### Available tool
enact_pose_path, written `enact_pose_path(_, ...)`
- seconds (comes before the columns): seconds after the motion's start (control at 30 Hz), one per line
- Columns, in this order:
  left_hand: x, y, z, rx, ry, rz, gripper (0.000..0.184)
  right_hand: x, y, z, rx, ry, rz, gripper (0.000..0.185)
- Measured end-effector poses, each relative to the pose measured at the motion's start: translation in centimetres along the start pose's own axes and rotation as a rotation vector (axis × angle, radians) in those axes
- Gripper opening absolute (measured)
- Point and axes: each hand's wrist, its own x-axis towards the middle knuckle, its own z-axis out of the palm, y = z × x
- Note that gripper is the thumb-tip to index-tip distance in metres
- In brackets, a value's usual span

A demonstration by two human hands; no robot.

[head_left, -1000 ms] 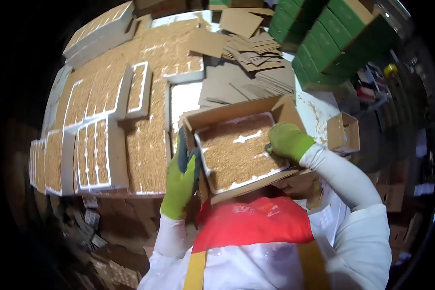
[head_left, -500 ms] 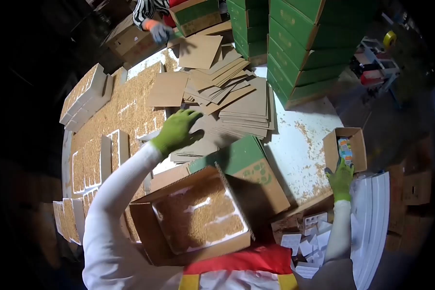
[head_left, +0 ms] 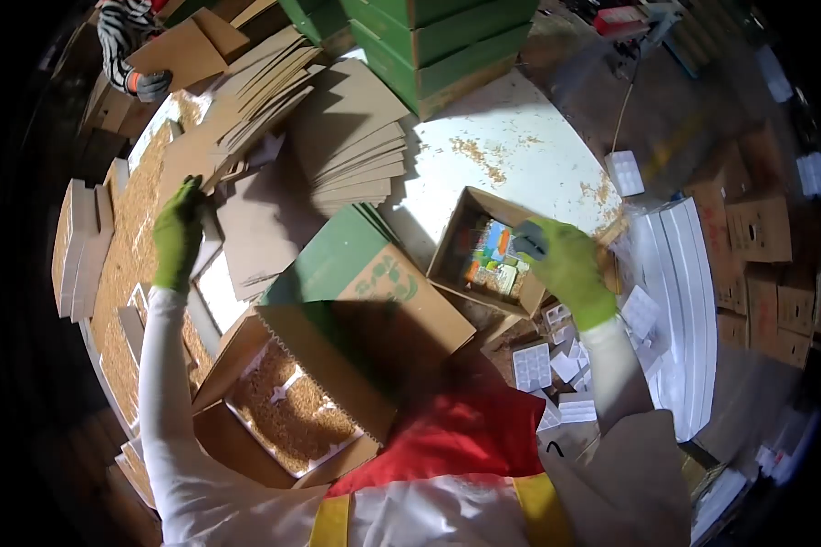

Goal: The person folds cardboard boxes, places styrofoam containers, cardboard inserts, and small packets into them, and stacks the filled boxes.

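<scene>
Left hand (head_left: 181,232) at the edge of the cardboard sheets (head_left: 192,153), right hand (head_left: 566,272) curled over the small box (head_left: 452,242) of packets (head_left: 494,242); we cannot tell whether either pinches anything. Open carton (head_left: 333,356) sits before us. We suspect overlapping sheets could slide together if one is tugged.

The white table (head_left: 543,137) shows bare toward the right, strewn with tan crumbs (head_left: 479,159). At its far side stands a stack of green boxes (head_left: 429,46). Brown cardboard sheets (head_left: 356,150) lie fanned and overlapping across the middle. Nearer lie flat green-and-brown cartons (head_left: 365,264), with a small open box (head_left: 451,239) just right of them. White trays (head_left: 128,214) filled with tan grain-like material cover the left side.
</scene>
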Motion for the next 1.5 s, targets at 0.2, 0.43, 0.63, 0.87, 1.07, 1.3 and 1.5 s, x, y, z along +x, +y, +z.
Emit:
enact_pose_path(0.2, -11.3, -5.6, -8.5, -1.056, -0.121, -0.604, 0.049, 0.9, 2.4, 10.0, -0.719, -0.262, 0.088, 0.016)
enact_pose_path(0.43, -21.3, -2.8, -9.8, -1.033, 0.214, -0.903, 0.032, 0.3, 3.6, 7.5, -0.476, 0.011, -0.133, 0.021)
enact_pose_path(0.63, -23.2, 0.7, -9.9, -1.010, 0.389, -0.846, 0.026, 1.3, 3.1, 10.9, -0.649, -0.292, 0.040, 0.024)
enact_pose_path(0.87, -25.2, 1.3, -10.7, -1.274, 0.440, -0.685, 0.020, -1.1, 0.3, 5.9, -0.452, 0.327, -0.146, 0.018)
enact_pose_path(1.07, -23.4, 4.3, -13.5, -0.772, 0.410, -0.502, 0.021, -4.6, -18.8, -1.9, 0.702, 0.312, -0.458, 0.030)
enact_pose_path(1.3, -21.2, 8.4, -18.8, -0.196, 0.584, -0.075, 0.019, -5.9, -26.4, -1.5, 0.396, 0.164, -0.771, 0.069)
enact_pose_path(1.5, -23.9, 10.6, -22.5, -0.069, 0.579, 0.109, 0.020, -1.5, -29.9, -2.7, -0.050, 0.500, -1.184, 0.020)
